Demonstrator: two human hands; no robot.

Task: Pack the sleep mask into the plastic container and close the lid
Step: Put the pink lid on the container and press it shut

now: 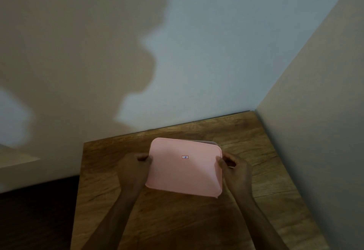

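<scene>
From the head camera I look down on a wooden table [177,220] pushed into a corner where two pale walls [216,43] meet, with a large soft shadow [78,53] falling across the wall in front of me. Near the middle of the table sits a pink lid [185,168], a rounded rectangle, and I grip it at both short ends. My left hand [134,169] closes on its left edge, thumb on top and the rest of the hand beside and under the rim. My right hand [235,169] closes on the right edge, fingers curled over it. A thin strip of the clear plastic container [208,142] shows past the lid's far right edge, so the lid lies over it, though I cannot tell whether it is pressed fully down. A small red-bordered label [185,157] sits at the lid's centre; its print is too small to read. The sleep mask is out of sight. The room is dim.
</scene>
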